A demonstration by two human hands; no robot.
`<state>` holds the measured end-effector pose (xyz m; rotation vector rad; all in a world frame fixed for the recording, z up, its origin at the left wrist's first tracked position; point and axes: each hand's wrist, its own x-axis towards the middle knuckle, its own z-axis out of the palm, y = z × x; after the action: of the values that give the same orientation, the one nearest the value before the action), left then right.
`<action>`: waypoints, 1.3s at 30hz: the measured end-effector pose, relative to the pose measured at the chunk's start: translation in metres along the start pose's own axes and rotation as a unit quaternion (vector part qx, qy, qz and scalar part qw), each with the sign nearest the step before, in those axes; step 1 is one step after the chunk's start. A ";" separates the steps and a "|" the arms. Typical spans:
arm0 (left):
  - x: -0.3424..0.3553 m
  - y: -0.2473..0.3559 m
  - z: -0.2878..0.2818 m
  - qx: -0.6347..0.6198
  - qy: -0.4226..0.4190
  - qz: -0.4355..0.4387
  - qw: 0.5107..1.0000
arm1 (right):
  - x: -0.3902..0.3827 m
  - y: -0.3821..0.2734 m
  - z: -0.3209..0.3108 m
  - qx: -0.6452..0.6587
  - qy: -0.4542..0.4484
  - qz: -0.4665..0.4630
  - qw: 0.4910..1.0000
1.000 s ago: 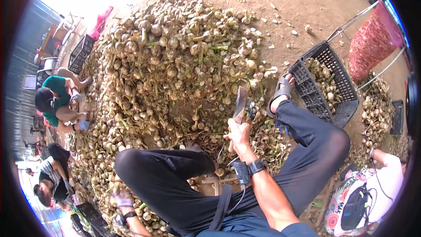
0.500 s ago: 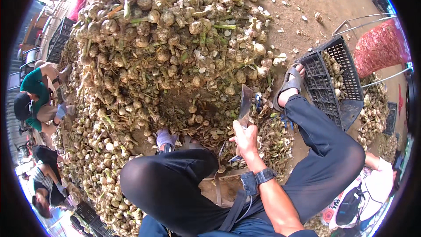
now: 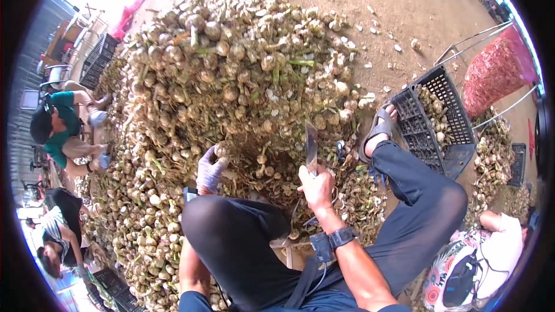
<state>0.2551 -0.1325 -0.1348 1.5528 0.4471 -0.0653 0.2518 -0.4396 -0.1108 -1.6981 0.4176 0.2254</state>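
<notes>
Sits before a sprawling heap of dusty tan garlic bulbs (image 3: 214, 81), near a black perforated plastic crate (image 3: 411, 133). Holds upright-looking in view, over the heap's hollowed near side, a grey flat-bladed metal knife (image 3: 312, 149), in a bare right hand (image 3: 317, 188) with fingers wrapped round the handle; points it lengthwise away from the body, slightly leftward. Curves a lavender-gloved left hand (image 3: 209, 172) with fingers around a round tan bulb (image 3: 223, 149); cannot tell whether gripping.

From afar I see a long, shiny metal-bladed knife (image 3: 311, 147) pointing forward and, apart to its left, a round, brownish-white garlic bulb (image 3: 222, 149).
</notes>
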 end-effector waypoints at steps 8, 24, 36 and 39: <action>-0.072 0.224 0.053 0.165 -0.156 0.111 0.968 | -0.048 -0.110 -0.013 -0.085 -0.002 -0.321 0.943; -0.125 0.205 0.154 0.233 -0.071 0.217 0.945 | -0.062 -0.114 -0.061 -0.144 0.025 -0.447 0.882; -0.141 0.207 0.181 0.226 -0.055 0.332 0.914 | 0.007 -0.024 -0.058 -0.141 0.170 -0.160 0.962; -0.134 0.203 0.187 0.129 -0.099 0.255 0.953 | 0.007 -0.019 -0.049 0.176 0.074 -0.044 0.981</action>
<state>0.2407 -0.3393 0.0920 1.8567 -0.1359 0.1238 0.2614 -0.4858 -0.0875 -1.3835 0.4623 -0.0410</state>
